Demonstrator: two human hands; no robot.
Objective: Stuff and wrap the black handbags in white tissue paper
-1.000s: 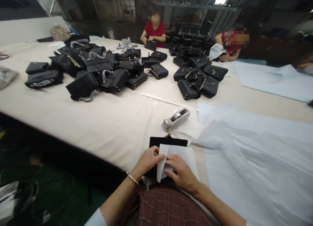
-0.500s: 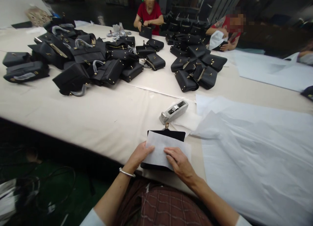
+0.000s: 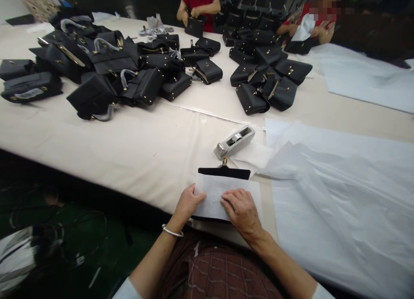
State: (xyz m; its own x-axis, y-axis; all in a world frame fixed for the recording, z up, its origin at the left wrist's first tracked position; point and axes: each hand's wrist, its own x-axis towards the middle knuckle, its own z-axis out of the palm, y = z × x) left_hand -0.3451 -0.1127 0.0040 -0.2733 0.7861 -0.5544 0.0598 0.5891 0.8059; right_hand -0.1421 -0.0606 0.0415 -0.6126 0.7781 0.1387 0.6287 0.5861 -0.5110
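Observation:
A white sheet of paper-like material (image 3: 211, 190) lies over a black handbag (image 3: 223, 173) at the table's front edge. The bag's black top edge and gold clasp (image 3: 225, 162) show beyond the sheet, and a dark strip shows below it. My left hand (image 3: 188, 204) grips the left side, thumb on the sheet and its other fingers mostly hidden at the edge. On the right part of the sheet, my right hand (image 3: 241, 210) rests with bent fingers, tips touching the surface. A grey tape dispenser (image 3: 235, 142) stands just past the clasp.
Many black handbags are heaped at the left (image 3: 113, 66) and right (image 3: 268, 79) of the far table. Large white sheets (image 3: 339, 195) cover the table at my right. Two people in red handle bags across the table. The front table edge (image 3: 97, 184) runs diagonally at left.
The white sheet now lies straighter across the bag, its top edge closer to parallel with the bag's. Both hands stay on it. The view has shifted slightly.

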